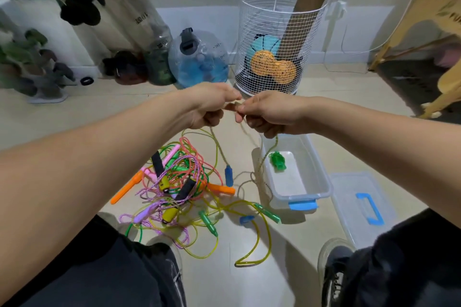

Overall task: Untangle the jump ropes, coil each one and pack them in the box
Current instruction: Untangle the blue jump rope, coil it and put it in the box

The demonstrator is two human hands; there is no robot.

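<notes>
Floor-strewn, multicoloured tangled jump ropes [179, 182]

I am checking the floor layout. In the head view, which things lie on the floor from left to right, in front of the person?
Rope tangle → blue handle → box → lid.

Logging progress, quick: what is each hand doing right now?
Left hand: closed, pinching the beige rope.
Right hand: closed on the same rope.
</notes>
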